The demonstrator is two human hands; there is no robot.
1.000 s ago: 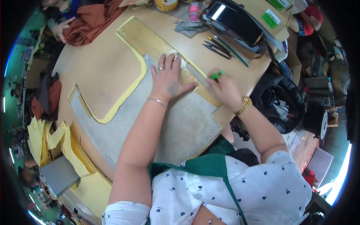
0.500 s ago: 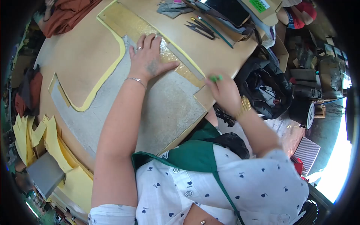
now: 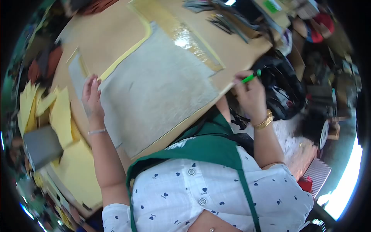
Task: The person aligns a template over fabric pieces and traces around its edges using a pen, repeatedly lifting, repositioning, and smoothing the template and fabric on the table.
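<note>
Now, a slim bright-green pen-like tool (image 3: 252, 76) is clamped in the fingers of the right hand (image 3: 251, 94), by the beige surface's (image 3: 247, 58) edge.
Its long axis is slanted, free end pointed upper right; the left hand (image 3: 92, 99) is empty, fingers loosely apart, beside the flat grey yellow-edged sheet (image 3: 154, 89), best kept unshifted.

Tan tabletop (image 3: 104, 36) beneath a yellow-edged grey sheet (image 3: 154, 92), dark slim tools (image 3: 221, 26) and grey cloth (image 3: 198, 5).
</note>
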